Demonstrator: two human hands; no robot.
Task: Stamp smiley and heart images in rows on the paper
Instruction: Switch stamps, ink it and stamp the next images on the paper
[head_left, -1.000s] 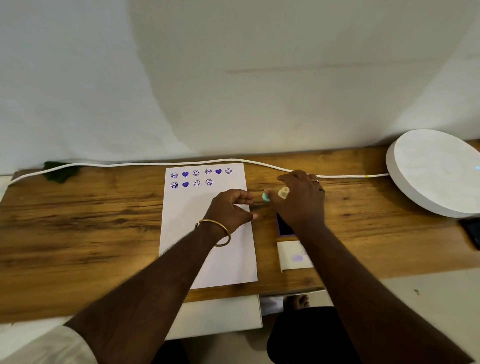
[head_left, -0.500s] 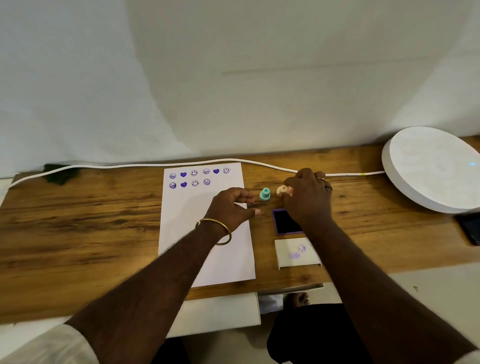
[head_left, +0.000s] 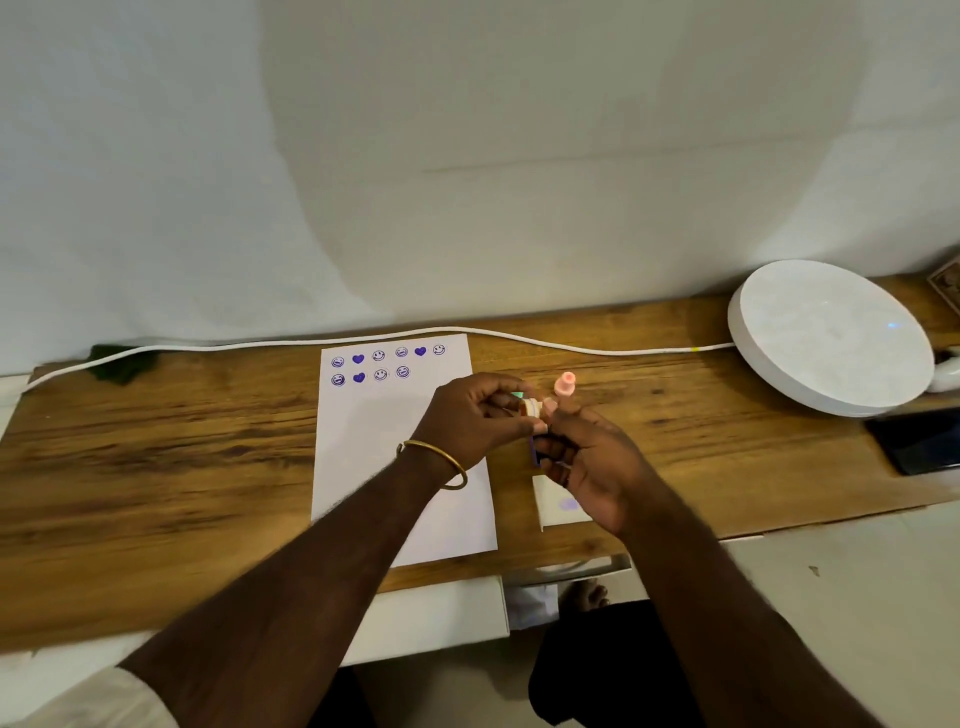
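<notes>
Near the worktop's (head_left: 156, 467) far edge, the left hand (head_left: 470, 421) pinches a small cream stamp (head_left: 530, 406) in its fingers beside the right hand (head_left: 592, 462), whose fingers hang loosely curled, right of the paper (head_left: 374, 467).

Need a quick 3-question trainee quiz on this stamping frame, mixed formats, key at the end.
1. True or false: the second row of stamps on the paper holds as many images as the first row.
2. How many heart stamps are on the paper? A) two B) three C) five
3. Fill in: the pink stamp stands upright on the ____, beyond the right hand.

Key:
1. False. The first row has six images, the second has four.
2. B. Two hearts in the first row, one in the second.
3. Table. The left hand pinches a different small stamp.
</notes>
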